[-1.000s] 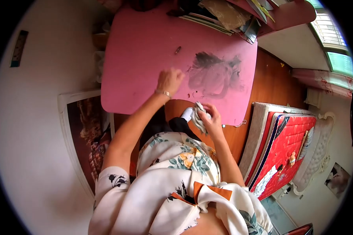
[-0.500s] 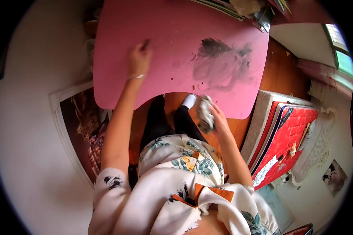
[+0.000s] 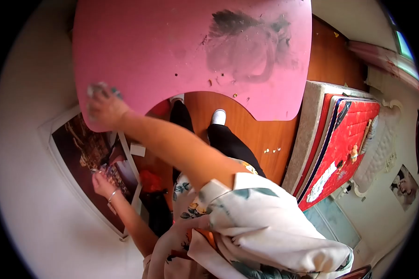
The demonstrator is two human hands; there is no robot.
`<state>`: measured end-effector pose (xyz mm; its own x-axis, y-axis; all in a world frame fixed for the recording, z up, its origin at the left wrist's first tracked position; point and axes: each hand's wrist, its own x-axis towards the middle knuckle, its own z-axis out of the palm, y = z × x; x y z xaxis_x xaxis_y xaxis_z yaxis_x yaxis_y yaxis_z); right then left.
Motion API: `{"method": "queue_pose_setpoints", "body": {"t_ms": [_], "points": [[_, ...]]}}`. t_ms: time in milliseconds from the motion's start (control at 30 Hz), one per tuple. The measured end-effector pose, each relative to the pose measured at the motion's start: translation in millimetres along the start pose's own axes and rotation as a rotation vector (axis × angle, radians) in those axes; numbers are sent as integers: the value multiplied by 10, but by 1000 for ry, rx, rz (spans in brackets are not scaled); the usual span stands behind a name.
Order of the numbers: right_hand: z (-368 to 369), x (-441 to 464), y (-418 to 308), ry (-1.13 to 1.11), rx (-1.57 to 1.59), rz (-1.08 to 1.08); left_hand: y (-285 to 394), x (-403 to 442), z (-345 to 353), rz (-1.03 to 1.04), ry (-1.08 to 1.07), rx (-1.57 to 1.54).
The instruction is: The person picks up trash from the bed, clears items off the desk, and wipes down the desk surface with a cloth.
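My right hand (image 3: 108, 108) grips a pale cloth (image 3: 97, 88) at the pink table's (image 3: 139, 42) left corner
My left hand (image 3: 103, 185) is before a framed picture (image 3: 74, 144) (pinching something? I can't tell); a dark smear (image 3: 233, 22) marks the table's right half.

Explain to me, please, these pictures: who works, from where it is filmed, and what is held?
There is no machine here, only a person's two bare hands. One camera, worn on the head, looks forward and down. The right hand, reaching across, holds a pale, blurred cloth at the left side of the pink table. The left hand is off the table, in front of a framed picture; whether it grips something is unclear. A dark smear and small specks lie on the table.
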<state>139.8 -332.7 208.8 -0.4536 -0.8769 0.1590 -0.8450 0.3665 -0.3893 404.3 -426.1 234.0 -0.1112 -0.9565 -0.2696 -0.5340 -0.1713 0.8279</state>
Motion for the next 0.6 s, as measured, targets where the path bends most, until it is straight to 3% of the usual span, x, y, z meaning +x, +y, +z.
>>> {"method": "queue_pose_setpoints", "body": {"t_ms": [133, 200, 267, 400, 467, 533, 600], "points": [[-618, -902, 801, 92, 42, 126, -408, -542, 118, -60, -151, -20], [-779, -1787, 1122, 183, 4, 444, -419, -871, 310, -87, -171, -64], [-1138, -2719, 1396, 332, -54, 540, -484, -1046, 419, -110, -216, -13], [-1427, -4424, 1767, 416, -307, 759, -391, -1356, 582, -112, -301, -93], [-1617, -4836, 1778, 324, -348, 987, -253, -1492, 654, -100, -322, -108], [-1603, -5284, 2155, 495, 2, 1070, -258, -1497, 711, -90, -353, -143], [-1717, -5293, 2274, 512, -84, 1259, -225, -1480, 715, -79, -402, -170]]}}
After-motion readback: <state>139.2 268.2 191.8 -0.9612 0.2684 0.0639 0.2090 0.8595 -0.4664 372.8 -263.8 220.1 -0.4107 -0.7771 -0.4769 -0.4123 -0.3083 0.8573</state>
